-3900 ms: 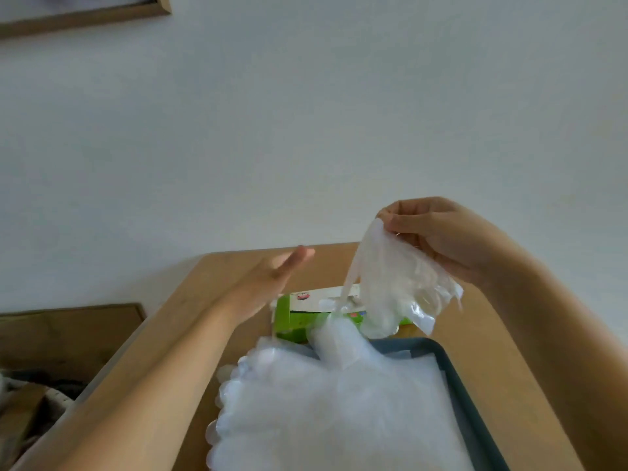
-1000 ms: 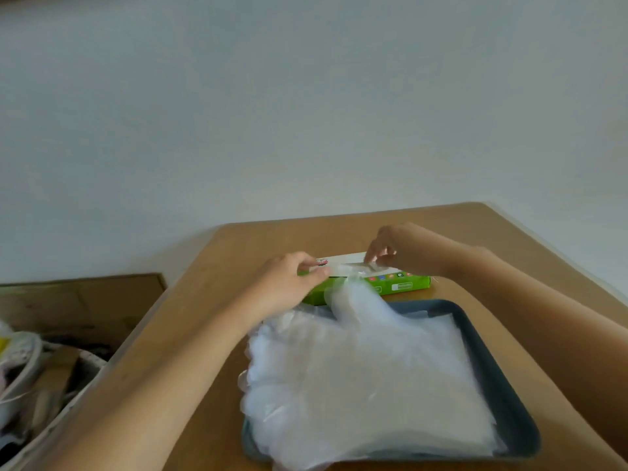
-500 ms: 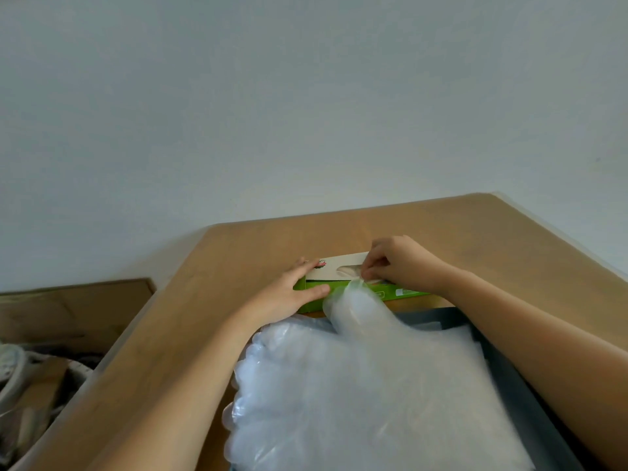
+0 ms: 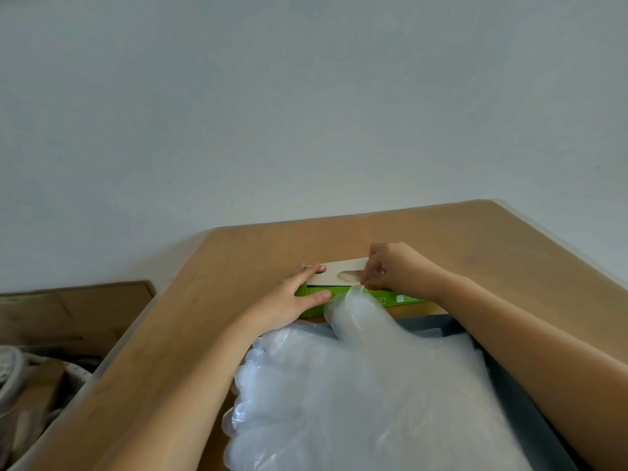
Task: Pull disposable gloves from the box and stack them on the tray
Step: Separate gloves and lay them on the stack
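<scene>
- right hand (image 4: 390,268): fingertips pressed together at the 3 o'clock end of the slot, pinching a wisp of clear film, which looks like a glove (image 4: 380,272); too small to tell how much of it is out
- left hand (image 4: 292,300): fingers straight and spread, flat on the 9 o'clock end of the glove box (image 4: 343,266); thumb lies along the green front face
- glove box: white top with an oval slot, green sides, lying flat on the table (image 4: 238,266), touching or just beside the tray's 12 o'clock edge
- stack of clear gloves (image 4: 356,402): lies on the tray, fingertips toward 9 o'clock and hanging over that edge; the thumb part sticks up toward 12 o'clock and overlaps the box front
- tray (image 4: 530,402): dark grey, near edge of the table at 6 o'clock, mostly covered by the stack; right forearm crosses over its 3 o'clock wall
- cardboard box (image 4: 68,311): off the table at 9 o'clock; blurry clutter below it at 8 o'clock
- wall (image 4: 306,113): plain, fills the 12 o'clock half
</scene>
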The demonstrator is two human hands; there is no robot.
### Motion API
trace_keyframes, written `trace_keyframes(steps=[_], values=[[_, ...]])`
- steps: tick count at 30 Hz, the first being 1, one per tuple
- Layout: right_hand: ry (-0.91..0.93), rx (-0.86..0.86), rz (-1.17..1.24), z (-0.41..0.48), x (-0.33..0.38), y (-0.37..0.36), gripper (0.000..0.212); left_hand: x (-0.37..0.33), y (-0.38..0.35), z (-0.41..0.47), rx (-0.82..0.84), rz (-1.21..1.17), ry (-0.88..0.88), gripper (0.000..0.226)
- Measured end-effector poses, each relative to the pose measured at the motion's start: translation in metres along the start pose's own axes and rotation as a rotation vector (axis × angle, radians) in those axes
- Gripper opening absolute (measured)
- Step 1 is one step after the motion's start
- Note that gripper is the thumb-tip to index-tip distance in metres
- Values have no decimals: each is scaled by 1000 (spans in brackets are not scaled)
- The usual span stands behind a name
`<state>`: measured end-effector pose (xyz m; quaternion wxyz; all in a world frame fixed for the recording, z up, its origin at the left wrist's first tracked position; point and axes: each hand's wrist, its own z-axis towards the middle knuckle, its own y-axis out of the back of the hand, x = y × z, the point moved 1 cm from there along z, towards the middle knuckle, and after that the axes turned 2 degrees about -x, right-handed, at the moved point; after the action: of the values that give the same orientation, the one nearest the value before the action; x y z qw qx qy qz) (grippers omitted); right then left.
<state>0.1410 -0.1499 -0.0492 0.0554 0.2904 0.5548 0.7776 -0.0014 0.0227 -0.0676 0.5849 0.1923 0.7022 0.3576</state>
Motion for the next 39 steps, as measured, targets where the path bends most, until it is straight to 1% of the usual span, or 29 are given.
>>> trace_keyframes(steps=[2, 5, 8, 13, 17, 19, 22, 24, 26, 28, 29, 31, 34, 35, 37, 38, 39], values=[[-13, -26, 34, -3, -1, 0, 8, 0, 0, -1, -2, -1, 0, 62], [-34, -103, 157, -8, -3, 3, 4, 0, 0, -2, 3, 5, 9, 62], [-70, -177, 296, -9, -6, 8, 8, 0, 0, -2, 5, 13, 13, 62], [-101, -139, 304, -7, -7, 7, 11, -4, 0, -3, -1, 22, 18, 61], [-132, -205, 382, -4, -12, 8, 13, -5, -1, -3, -11, 55, 46, 63], [-190, -254, 558, -3, -14, 7, 13, -5, 0, -3, -15, 58, 57, 63], [-283, -290, 1032, -6, -16, 10, 22, -5, 0, -3, -13, 63, 63, 62], [-287, -296, 1295, -8, -18, 13, 25, -6, 1, -4, -9, 73, 63, 62], [-254, -283, 1462, -9, -18, 19, 26, -7, 1, -5, -8, 72, 53, 61], [-184, -249, 1519, -9, -17, 26, 28, -10, 3, -6, -10, 67, 49, 60], [-150, -239, 1499, -9, -15, 30, 29, -10, 3, -7, -9, 64, 49, 59], [-132, -237, 1350, -8, -12, 35, 27, -11, 2, -6, -2, 58, 54, 59], [-162, -238, 1040, -6, -13, 34, 14, -12, 1, -7, 0, 53, 45, 58], [-167, -235, 892, -6, -15, 35, 18, -13, 1, -6, 2, 53, 42, 58], [-149, -174, 586, -8, -16, 39, 62, -13, 2, -6, -1, 52, 47, 58], [-129, -153, 459, -8, -16, 39, 78, -14, 2, -7, 2, 51, 53, 58], [-107, -172, 348, -8, -14, 39, 81, -13, 3, -7, 9, 39, 60, 59]])
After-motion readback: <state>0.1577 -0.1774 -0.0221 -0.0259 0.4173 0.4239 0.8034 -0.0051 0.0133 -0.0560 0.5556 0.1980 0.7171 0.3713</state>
